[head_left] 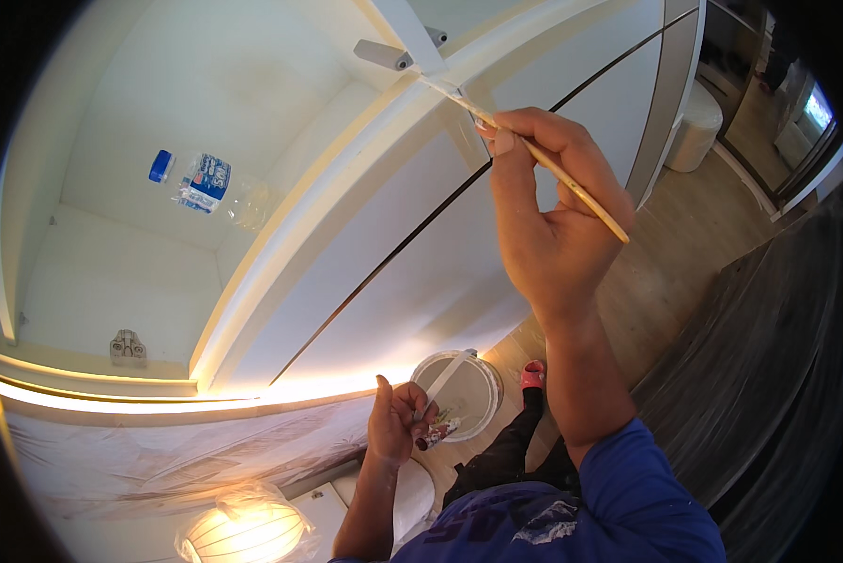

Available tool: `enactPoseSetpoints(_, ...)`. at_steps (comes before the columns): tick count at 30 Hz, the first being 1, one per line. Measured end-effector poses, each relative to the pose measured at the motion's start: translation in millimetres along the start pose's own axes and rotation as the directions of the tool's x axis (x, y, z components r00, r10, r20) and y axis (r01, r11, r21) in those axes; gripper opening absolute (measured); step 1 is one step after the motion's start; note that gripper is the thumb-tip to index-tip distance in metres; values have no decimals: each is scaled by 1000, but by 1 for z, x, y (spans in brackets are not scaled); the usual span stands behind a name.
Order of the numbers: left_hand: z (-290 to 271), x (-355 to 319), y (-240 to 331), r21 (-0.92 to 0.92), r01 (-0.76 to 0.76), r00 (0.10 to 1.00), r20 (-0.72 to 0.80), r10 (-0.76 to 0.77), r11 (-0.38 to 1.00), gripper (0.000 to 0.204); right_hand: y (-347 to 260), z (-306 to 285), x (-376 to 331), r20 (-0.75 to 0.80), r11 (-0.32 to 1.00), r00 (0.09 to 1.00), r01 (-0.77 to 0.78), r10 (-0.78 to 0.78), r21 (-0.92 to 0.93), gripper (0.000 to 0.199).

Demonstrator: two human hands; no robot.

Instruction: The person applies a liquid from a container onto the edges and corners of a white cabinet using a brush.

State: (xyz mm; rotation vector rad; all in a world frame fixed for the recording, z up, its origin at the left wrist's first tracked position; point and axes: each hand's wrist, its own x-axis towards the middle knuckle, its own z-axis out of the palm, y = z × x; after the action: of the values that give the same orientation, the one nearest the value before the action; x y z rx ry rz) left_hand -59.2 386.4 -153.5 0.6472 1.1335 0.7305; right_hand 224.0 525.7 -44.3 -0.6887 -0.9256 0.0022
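My right hand [562, 206] pinches a thin paintbrush [572, 180] with a pale wooden handle. The brush's whitish tip reaches the white cabinet frame [412, 103], close to a grey hinge [384, 54]. Lower down, my left hand [400, 424] is closed around a pale flat strip [448, 377], which slants over a round bucket [485, 413] with a whitish rim. Something paint-smeared [437, 433] shows at the fingers of that hand; its kind is unclear. Whether the strip is fixed to the bucket I cannot tell.
Inside the open cabinet lies a clear plastic bottle [206, 183] with a blue cap, and a metal hinge [128, 348]. Plastic sheeting [196, 450] hangs below a glowing light strip. A lit, plastic-wrapped lamp [245, 533] stands lower left. A dark wood-grain surface [750, 347] is at right.
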Motion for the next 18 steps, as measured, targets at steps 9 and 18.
enactPoseSetpoints(9, -1, 1, -1, -4, -6, 1000, -10, 6, 1000, 82, -3, 1, -1, 19, 1000, 1000, 6, -6, 13, 13)
enactPoseSetpoints(18, -2, 1, 0, -1, -5, 1000, 9, 5, 1000, 82, 0, 2, -3, 31, 1000, 999, 10, -10, -2, 13)
